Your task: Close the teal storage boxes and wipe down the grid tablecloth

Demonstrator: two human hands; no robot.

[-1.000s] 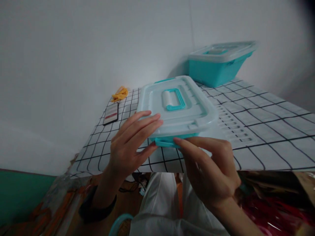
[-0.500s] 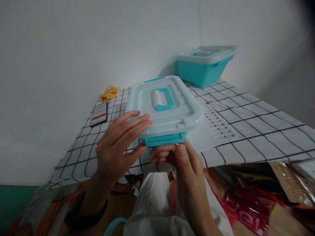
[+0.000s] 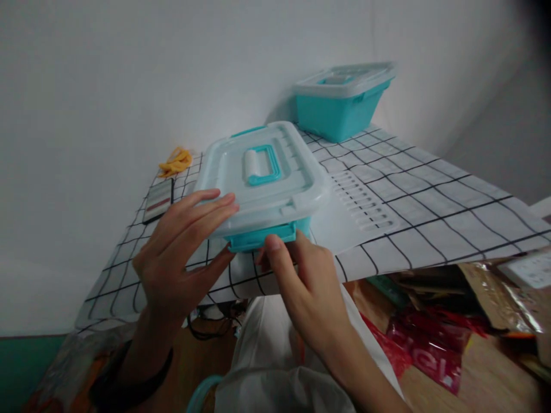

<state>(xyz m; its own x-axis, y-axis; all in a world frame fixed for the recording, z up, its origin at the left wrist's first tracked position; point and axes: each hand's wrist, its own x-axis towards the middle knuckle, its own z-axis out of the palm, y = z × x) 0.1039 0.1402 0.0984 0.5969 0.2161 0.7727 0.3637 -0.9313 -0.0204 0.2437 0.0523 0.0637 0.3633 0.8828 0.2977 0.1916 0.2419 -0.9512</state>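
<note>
A turquoise storage box with a pale translucent lid point(image 3: 267, 206) sits at the table's near side. Its lid carries a turquoise-and-white handle point(image 3: 263, 165), folded flat. At the near end, a turquoise latch point(image 3: 253, 237) hangs tilted outward below the lid's rim. My left hand point(image 3: 178, 246) lies with its stretched fingers over the lid's near left corner; its thumb reaches the latch's left end. My right hand point(image 3: 305, 281) is closed at the latch's right part, thumb on the outer face and fingers bent beneath, partly hidden.
A second lidded turquoise box point(image 3: 340, 109) stands at the back against the wall. Left of the near box lie a phone point(image 3: 158, 201) and a yellow cloth-like bundle point(image 3: 175, 162). A white slotted sheet point(image 3: 357, 201) lies on the checked tablecloth point(image 3: 430, 201). Red packaging point(image 3: 430, 344) is below the table.
My right thumb has moved up onto the latch's outer face. My left hand keeps its place on the lid. The whole view has shifted, so the boxes appear farther left and higher.
</note>
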